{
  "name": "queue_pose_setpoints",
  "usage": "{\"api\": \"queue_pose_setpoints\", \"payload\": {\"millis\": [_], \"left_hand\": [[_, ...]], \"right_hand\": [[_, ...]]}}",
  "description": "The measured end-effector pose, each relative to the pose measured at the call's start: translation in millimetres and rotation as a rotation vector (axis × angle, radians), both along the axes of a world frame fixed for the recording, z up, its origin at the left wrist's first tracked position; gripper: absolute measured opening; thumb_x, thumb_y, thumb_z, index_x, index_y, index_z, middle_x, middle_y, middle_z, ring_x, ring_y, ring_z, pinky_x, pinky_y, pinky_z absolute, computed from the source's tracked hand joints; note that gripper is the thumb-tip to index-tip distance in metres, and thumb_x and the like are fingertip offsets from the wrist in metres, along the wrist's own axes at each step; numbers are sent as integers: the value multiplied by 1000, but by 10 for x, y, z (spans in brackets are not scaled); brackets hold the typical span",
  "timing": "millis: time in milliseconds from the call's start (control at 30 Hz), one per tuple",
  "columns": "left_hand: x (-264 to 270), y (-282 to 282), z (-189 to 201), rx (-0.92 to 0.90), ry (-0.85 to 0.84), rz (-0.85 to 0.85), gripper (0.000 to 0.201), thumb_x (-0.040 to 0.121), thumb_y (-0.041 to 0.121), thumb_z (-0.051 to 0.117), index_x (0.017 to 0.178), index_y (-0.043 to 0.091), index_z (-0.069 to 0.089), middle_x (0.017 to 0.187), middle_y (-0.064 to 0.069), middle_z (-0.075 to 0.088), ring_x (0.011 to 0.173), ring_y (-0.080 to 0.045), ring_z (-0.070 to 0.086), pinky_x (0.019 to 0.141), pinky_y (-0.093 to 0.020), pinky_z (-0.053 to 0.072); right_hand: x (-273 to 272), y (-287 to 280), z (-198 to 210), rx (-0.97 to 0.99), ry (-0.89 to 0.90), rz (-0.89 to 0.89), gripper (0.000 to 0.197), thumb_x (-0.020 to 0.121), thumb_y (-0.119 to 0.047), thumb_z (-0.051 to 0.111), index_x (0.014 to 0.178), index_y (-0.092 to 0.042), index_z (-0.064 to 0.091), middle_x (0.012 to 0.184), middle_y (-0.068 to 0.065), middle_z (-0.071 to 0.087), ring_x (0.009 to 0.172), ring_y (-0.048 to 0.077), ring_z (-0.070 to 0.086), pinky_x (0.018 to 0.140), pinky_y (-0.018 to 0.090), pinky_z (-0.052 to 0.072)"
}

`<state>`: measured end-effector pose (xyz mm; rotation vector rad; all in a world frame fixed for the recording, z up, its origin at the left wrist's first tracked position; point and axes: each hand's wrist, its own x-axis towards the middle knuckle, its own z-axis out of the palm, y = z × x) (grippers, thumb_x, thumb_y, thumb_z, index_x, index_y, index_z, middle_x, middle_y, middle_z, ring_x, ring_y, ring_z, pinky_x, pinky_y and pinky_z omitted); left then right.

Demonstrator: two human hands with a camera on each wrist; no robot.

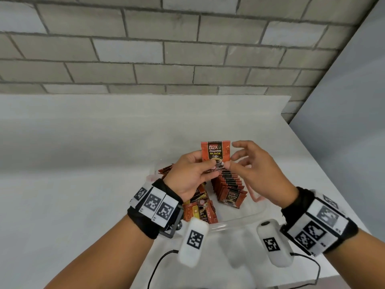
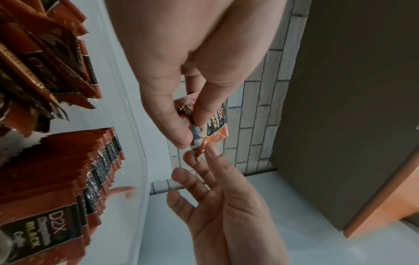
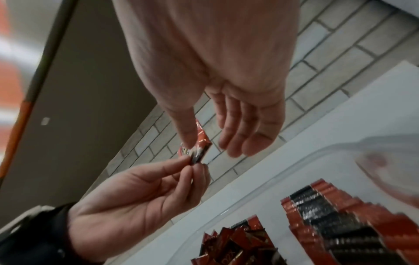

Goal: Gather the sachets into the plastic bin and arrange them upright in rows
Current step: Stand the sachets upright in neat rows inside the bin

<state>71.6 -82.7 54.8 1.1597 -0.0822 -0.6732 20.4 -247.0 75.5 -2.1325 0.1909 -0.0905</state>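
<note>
Left hand point(image 1: 192, 176) pinches one D2X black coffee sachet point(image 1: 215, 152) upright above the clear plastic bin point(image 1: 235, 223), while the right hand point(image 1: 256, 170), fingers spread, nips its lower corner, probably squaring it for the standing row point(image 1: 230, 187).

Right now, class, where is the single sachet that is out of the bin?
In the head view the sachet is centre, pinched between left hand and right hand, above the upright row in the bin.

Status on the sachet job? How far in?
Partway. Done: one upright row of sachets stands in the clear bin. In hand: the left hand pinches one sachet above the bin; the right hand touches its lower corner, and I can't tell whether it grips. Left: a loose pile lies jumbled in the bin's left side, not yet stood up.
</note>
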Motion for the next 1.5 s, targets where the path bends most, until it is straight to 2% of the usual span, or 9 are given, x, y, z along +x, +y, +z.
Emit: {"api": "queue_pose_setpoints", "payload": {"millis": [100, 500, 667, 867, 967, 1100, 1233, 1367, 1500], "left_hand": [[-25, -22, -19, 21, -57, -41, 27, 85, -11, 59, 102, 9, 66, 96, -8, 71, 87, -16, 67, 78, -24, 57], [65, -40, -45, 313, -201, -16, 24, 77, 7, 76, 97, 13, 64, 70, -7, 69, 55, -13, 56, 52, -23, 48], [148, -34, 3, 339, -233, 14, 4, 87, 10, 67, 90, 12, 66, 79, -6, 69, 66, -12, 64, 60, -24, 55], [85, -152, -24, 463, -292, -60, 7, 88, 11, 66, 83, 15, 64, 79, -3, 68, 66, -12, 62, 52, -21, 51], [33, -242, -54, 514, -217, -89, 4, 92, 21, 62, 89, 18, 64, 94, -5, 68, 83, -16, 65, 63, -27, 56], [17, -302, -99, 433, 78, -116, 41, 94, 36, 54, 124, 9, 54, 121, -10, 57, 112, -26, 54, 91, -39, 48], [-12, -300, -149, 326, 242, -81, 31, 94, 38, 52, 110, 11, 57, 109, -13, 61, 103, -25, 56, 90, -37, 46], [-11, -327, -193, 308, 298, -93, 39, 93, 42, 52, 113, 9, 54, 126, -20, 56, 120, -33, 51, 106, -46, 38], [-3, -340, -210, 294, 341, -85, 32, 95, 39, 52, 110, 11, 50, 114, -19, 57, 122, -32, 48, 106, -41, 36]], "right_hand": [[28, -19, -22, 137, 80, -4, 17, 81, -14, 73, 97, -17, 66, 81, 4, 69, 71, 17, 63, 75, 36, 54], [52, -175, -60, 209, 100, 42, 13, 85, -9, 67, 97, -8, 65, 87, 31, 64, 65, 22, 52, 63, 28, 46], [50, -215, -47, 137, 129, 17, 9, 86, -12, 68, 93, -13, 62, 66, 3, 65, 55, 8, 54, 61, 24, 44], [111, -275, 204, -202, 45, 18, 26, 85, -20, 69, 107, -29, 60, 89, -9, 64, 74, 11, 63, 62, 12, 43], [115, -299, 248, -366, 66, 88, 10, 86, -15, 67, 93, -22, 66, 79, -8, 66, 70, 7, 62, 58, 6, 41], [5, -309, 94, -485, 202, 187, 11, 84, -12, 68, 84, -22, 64, 78, -10, 65, 67, 5, 61, 58, 8, 43], [-119, -255, -195, -613, 291, 296, 14, 84, -10, 66, 80, -19, 57, 73, -8, 59, 61, 9, 56, 58, 14, 42], [-127, -195, -377, -784, 306, 350, 14, 86, -12, 56, 79, -21, 49, 74, -5, 54, 72, 19, 54, 61, 26, 41], [-132, -148, -448, -976, 323, 377, 10, 90, -16, 49, 82, -21, 46, 83, 0, 55, 72, 23, 52, 60, 29, 38]]}}
